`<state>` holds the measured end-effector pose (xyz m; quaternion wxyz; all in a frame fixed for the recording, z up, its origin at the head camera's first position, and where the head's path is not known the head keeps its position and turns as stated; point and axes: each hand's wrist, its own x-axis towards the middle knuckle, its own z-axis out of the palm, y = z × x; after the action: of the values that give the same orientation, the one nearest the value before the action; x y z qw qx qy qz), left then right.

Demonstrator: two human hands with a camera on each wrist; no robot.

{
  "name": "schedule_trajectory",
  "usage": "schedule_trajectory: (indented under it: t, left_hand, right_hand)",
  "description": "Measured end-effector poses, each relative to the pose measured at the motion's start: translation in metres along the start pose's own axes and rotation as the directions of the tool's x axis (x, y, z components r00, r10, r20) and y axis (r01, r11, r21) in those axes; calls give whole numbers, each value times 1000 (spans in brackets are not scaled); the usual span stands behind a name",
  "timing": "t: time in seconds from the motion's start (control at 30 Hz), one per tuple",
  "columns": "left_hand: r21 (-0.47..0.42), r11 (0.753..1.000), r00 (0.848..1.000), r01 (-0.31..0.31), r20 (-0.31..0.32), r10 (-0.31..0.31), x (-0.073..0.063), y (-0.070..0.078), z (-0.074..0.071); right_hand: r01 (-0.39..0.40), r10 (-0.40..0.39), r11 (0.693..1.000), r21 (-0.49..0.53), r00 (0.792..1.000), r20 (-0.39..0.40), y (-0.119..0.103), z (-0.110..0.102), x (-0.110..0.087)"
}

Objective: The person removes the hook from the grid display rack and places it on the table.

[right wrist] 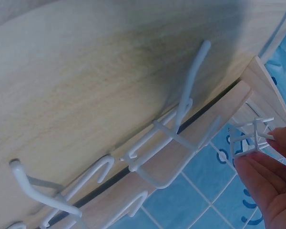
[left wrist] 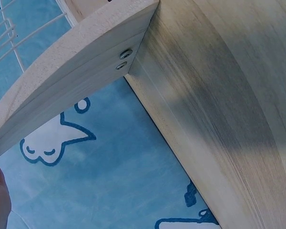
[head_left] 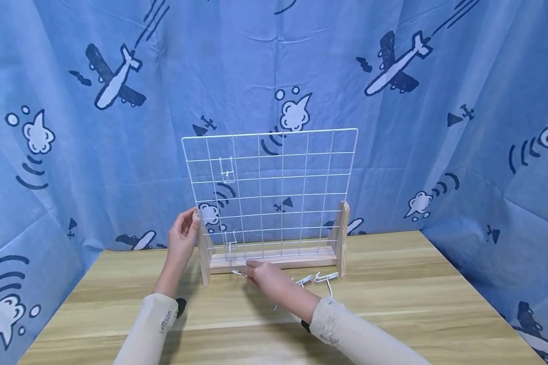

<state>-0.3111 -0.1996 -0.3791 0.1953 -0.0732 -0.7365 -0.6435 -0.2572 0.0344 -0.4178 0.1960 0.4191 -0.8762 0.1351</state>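
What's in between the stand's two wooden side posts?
The head view shows a white wire grid, holding a hook at upper left, and a wooden bar below, between the left post and right post.

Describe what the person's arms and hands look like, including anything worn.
The cream fabric left sleeve and matching right sleeve each carry small dark lettering near the cuff, too small to read surely. A small black object shows beside each cuff. Both hands, the left hand and the right hand, are ungloved.

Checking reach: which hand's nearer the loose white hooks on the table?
Right: right hand is just left of the loose white hooks; left hand is farther, gripping the rack's left wooden upright.
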Motion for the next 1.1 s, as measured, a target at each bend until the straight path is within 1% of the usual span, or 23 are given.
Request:
schedule_trajectory:
  t: [0.13,0.17,0.4,0.53,0.63,0.73,0.8,0.9,1.0,1.1]
  left_hand:
    - [-1,1000,1000,-7,2,7,-1,0,1]
    - [5,1000,1000,-15,1,15,0,-4,1]
    - [-16,999,999,-44,-13,44,1,-9,1]
    - [-15,999,999,-50,-19,50,1,-9,1]
    - [-7,999,999,-45,-19,45,1,-8,1]
    - [1,999,999,-42,-18,42,1,-8,1]
    - [0,999,999,-47,-20,47,1,-8,1]
    - [-32,997,997,-65,-32,64,1,-8,2]
    - [-65,995,996,-80,-46,77,1,-8,3]
    - [-68,994,996,-81,-50,78,2,-8,3]
  right_hand:
    - [4,-4,1000,-18,999,36,-1,3,-2]
    - [15,-14,1000,-25,999,36,-1,4,-3]
    - [40,-38,999,-31,998,44,-5,7,-4]
    - [19,-15,999,-48,996,92,-7,6,-4]
    - [-12,21,998,-62,989,143,-9,6,-4]
    - [-30,43,997,-72,983,178,-10,6,-3]
    - [-36,53,995,-90,981,189,-10,8,-3]
    - [-39,59,994,-104,980,190,-9,10,-3]
    - [-43,61,994,-98,979,192,-9,11,-4]
    - [-39,59,994,-102,977,203,-9,12,-5]
